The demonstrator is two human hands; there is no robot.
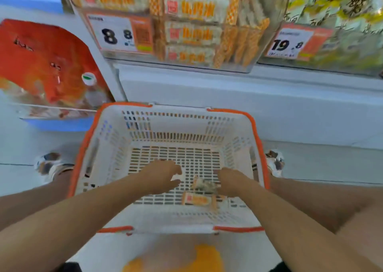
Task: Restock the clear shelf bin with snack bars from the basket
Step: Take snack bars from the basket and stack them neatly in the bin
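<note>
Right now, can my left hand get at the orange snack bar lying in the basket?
Probably yes. The left hand is already inside the basket, with the orange snack bar lying uncovered just below and right of it; nothing lies between them.

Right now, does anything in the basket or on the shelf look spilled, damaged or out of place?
Nothing stands out. The basket sits upright on the floor with two bars lying loose on its bottom. Both hands, left and right, reach toward them. The bin above holds stacked bars, some standing on end at its right side; the picture is blurred.
</note>
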